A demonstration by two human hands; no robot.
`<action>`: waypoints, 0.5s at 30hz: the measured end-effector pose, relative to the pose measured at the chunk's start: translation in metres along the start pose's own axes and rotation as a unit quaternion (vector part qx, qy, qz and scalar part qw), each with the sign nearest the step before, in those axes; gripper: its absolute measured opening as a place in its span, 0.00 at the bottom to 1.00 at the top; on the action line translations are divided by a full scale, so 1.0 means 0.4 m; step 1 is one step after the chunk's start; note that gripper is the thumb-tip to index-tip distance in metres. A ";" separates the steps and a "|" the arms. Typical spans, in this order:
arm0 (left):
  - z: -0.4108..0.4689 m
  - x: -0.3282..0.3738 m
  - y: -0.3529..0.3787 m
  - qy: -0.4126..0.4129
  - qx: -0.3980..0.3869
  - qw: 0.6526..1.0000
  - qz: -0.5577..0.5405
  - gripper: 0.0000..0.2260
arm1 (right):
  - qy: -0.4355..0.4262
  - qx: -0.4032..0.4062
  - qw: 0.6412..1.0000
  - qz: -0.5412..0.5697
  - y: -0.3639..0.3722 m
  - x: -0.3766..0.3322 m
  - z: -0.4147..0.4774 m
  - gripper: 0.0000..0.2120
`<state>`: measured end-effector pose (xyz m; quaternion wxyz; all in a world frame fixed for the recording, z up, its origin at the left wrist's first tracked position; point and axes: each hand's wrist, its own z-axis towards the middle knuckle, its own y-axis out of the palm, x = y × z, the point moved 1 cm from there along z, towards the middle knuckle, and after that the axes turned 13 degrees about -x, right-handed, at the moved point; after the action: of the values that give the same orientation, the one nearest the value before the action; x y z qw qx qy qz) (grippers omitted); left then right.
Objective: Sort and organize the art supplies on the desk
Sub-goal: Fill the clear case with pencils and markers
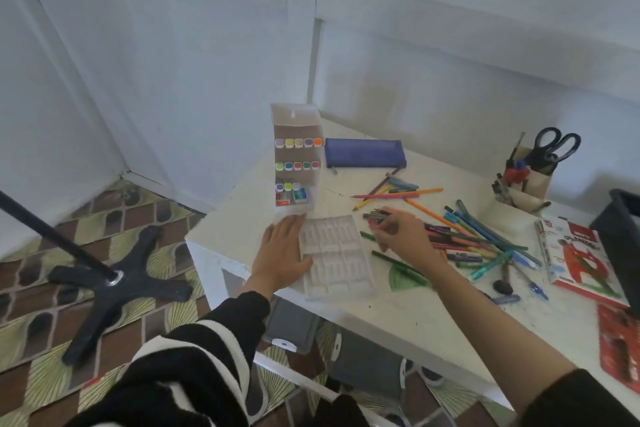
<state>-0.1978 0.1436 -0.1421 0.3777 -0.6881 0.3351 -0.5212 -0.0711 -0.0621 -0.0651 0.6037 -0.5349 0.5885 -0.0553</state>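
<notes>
Laid left hand (282,253) flat on worktop (398,308), fingers straight, touching clear tray (337,255). Pinched pen bundle (375,216) in right hand (403,236) beside tray. Behind: upright marker box (296,163), three rows inside; scissors (557,146) in holder (533,185).

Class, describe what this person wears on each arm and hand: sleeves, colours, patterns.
The left sleeve is black with broad white stripes and reaches the wrist. The right sleeve is plain dark and ends near the elbow. The left hand and right hand wear no gloves; no watch or ring shows.
</notes>
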 end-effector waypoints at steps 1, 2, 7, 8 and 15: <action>-0.001 -0.001 0.000 0.003 -0.002 1.000 0.002 0.37 | 0.007 -0.026 0.999 0.045 0.009 -0.015 0.012 0.07; -0.002 -0.005 -0.001 0.005 -0.003 1.000 0.002 0.37 | 0.017 -0.045 0.996 0.076 0.021 -0.030 0.025 0.07; 0.000 -0.018 0.006 0.017 -0.005 1.000 -0.002 0.40 | 0.056 -0.017 0.998 -0.015 0.085 -0.057 0.083 0.10; -0.001 -0.019 0.006 0.019 -0.004 1.000 -0.007 0.40 | 0.059 -0.014 0.998 -0.024 0.088 -0.056 0.085 0.10; -0.002 -0.014 0.001 0.037 0.009 0.999 -0.014 0.42 | 0.093 -0.003 0.996 -0.005 0.089 -0.033 0.074 0.10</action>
<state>-0.1997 0.1483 -0.1448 0.3638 -0.6693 0.3345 -0.5548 -0.0726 -0.0206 -0.0896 0.5442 -0.5324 0.6396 -0.1063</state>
